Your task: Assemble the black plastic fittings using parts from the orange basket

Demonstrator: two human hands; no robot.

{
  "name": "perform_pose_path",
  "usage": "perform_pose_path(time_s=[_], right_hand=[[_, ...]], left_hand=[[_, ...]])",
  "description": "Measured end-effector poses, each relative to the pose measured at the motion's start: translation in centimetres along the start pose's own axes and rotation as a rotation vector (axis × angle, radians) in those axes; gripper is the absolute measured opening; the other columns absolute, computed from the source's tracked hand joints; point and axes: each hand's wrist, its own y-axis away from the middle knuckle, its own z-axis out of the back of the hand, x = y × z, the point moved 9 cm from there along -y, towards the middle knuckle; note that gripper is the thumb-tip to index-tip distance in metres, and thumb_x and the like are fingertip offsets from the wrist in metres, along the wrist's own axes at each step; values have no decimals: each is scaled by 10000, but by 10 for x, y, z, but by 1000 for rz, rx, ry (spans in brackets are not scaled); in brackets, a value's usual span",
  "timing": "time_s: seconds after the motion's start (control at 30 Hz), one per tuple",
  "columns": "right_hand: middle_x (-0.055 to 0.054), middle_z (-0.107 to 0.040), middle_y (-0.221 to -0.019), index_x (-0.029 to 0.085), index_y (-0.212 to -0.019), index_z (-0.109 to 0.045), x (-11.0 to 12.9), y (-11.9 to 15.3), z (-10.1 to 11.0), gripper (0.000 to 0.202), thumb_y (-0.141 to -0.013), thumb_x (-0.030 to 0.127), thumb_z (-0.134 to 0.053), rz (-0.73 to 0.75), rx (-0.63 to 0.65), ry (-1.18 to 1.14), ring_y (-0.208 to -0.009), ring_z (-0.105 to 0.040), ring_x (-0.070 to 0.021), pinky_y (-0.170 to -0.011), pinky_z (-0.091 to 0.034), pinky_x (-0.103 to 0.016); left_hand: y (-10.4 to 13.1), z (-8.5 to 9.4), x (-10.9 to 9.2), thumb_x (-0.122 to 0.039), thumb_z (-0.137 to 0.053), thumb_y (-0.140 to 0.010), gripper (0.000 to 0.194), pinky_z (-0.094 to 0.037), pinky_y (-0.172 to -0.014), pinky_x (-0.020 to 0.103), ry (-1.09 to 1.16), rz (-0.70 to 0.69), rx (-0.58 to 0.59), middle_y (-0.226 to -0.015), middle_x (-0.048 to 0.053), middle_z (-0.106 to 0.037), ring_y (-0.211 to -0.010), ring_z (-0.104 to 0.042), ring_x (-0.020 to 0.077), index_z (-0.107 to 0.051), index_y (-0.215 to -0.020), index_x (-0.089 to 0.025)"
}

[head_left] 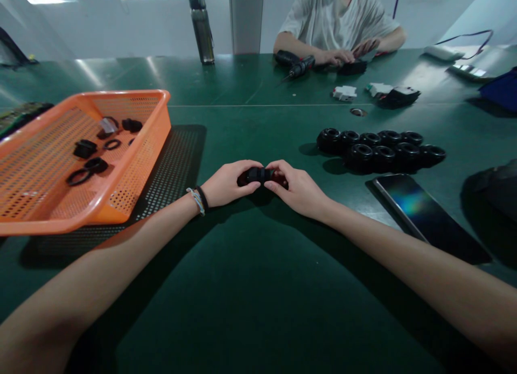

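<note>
Just above the green table (250, 288), a small black ribbed fitting (259, 174) is held between my two hands. My left hand (231, 182), with bands at its wrist, grips the left end between thumb and fingers. From the other side my right hand (298, 188) pinches the right end. The fingers hide part of the fitting, so its full shape does not show. To the right, several glossy black round fittings (383, 156) stand grouped in two rows. An orange perforated basket (141, 142) on the left has several black rings and ribbed pieces (84, 147) in it.
A phone (428, 215) lies right of my right forearm, beside a dark object (496, 191) at the edge. Across the table a person (339, 23) works by a power drill (297, 66). White parts (344, 93) lie nearer. A bottle (202, 29) stands at the back.
</note>
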Motion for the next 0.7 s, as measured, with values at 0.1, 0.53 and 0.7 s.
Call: perform_pose_path(time_s=[0.1, 0.53, 0.7], right_hand=[[-50, -636, -831, 164, -1022, -497, -1, 0, 0, 214, -823, 244, -511, 0, 0, -4, -704, -571, -170, -629, -409, -294], [-36, -628, -789, 171, -1001, -507, -2, 0, 0, 194, -824, 249, -511, -4, -11, 3, -676, -566, -163, -604, -402, -284], [-29, -627, -779, 178, -988, -510, -2, 0, 0, 179, -827, 256, -511, 4, -12, -6, -666, -563, -158, -591, -397, -277]], left_hand=[[0, -1, 1, -290, -525, -790, 358, -471, -813, 303, -2, -1, 2, -1059, 90, -644, -915, -597, 182, -565, -1099, -115], [-1, -1, 2, -286, -529, -789, 354, -473, -822, 307, -3, 7, 2, -1071, 86, -643, -927, -598, 182, -564, -1102, -123], [-1, 0, 2, -290, -529, -786, 367, -474, -812, 304, 3, 2, -1, -1069, 95, -642, -917, -598, 182, -564, -1105, -112]])
